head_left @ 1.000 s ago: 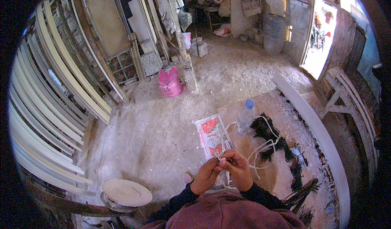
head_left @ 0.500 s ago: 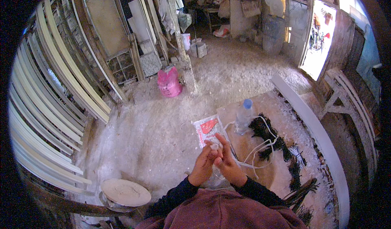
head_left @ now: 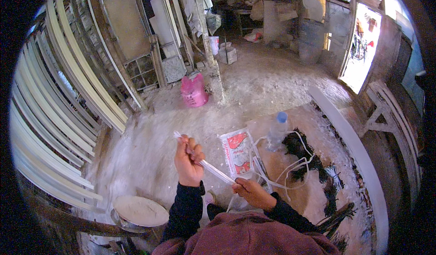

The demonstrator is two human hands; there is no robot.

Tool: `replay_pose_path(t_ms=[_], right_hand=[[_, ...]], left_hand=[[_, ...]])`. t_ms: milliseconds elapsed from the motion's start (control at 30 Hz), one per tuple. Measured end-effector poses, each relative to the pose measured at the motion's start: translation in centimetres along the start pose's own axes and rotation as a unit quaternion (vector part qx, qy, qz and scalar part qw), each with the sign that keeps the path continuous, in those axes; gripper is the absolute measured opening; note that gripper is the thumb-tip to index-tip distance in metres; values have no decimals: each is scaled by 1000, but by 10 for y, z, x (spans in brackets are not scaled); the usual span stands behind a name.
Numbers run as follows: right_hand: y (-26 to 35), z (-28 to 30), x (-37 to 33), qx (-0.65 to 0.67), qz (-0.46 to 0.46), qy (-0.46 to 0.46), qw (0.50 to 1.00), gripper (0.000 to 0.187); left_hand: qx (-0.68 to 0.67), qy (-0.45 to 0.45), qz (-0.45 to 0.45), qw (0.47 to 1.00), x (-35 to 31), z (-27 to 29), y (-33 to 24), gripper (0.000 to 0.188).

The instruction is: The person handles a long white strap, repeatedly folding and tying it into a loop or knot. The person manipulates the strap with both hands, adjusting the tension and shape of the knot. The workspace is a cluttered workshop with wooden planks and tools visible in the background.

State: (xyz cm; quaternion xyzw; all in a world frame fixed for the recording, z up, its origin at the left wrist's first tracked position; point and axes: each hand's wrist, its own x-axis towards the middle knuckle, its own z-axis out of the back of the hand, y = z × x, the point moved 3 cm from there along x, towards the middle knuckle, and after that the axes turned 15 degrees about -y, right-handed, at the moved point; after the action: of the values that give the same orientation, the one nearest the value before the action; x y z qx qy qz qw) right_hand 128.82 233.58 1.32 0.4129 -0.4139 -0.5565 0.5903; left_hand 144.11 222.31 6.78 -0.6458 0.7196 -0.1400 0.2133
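A bundle of thin white strands [head_left: 218, 172] is stretched on a slant in front of me. My left hand [head_left: 187, 165] is wrapped round its upper part, and a short end sticks out past the fingers. Lower down and to the right, my right hand [head_left: 255, 194] pinches the other end. Beyond the right hand lies a flat white sack with red print [head_left: 237, 148]. White cord [head_left: 294, 166] lies in loose loops beside it. A clear bottle with a blue cap [head_left: 276, 134] stands by the cord.
Black strand bundles [head_left: 297, 148] lie right of the bottle, along a long pale plank [head_left: 345, 141]. A pink plastic bag [head_left: 194, 91] sits on the dusty floor ahead. Long white mouldings [head_left: 50, 146] lean at left, above a round pale basin [head_left: 141, 211]. A wooden trestle [head_left: 379, 107] stands right.
My hands were together over the sack; now they are apart, the left one moved left and the white strands drawn out between them. The view has shifted slightly.
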Motion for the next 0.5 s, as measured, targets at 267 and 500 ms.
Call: replay_pose_path(t_ms=[267,500], right_hand=[[12,5,-9,-76,99,-7,992,27],[8,8,-11,-129,73,38,988,27]], left_hand=[[-103,-17,-63,993,31,32,-68,15],[-150,5,-82,985,38,48,-102,18]])
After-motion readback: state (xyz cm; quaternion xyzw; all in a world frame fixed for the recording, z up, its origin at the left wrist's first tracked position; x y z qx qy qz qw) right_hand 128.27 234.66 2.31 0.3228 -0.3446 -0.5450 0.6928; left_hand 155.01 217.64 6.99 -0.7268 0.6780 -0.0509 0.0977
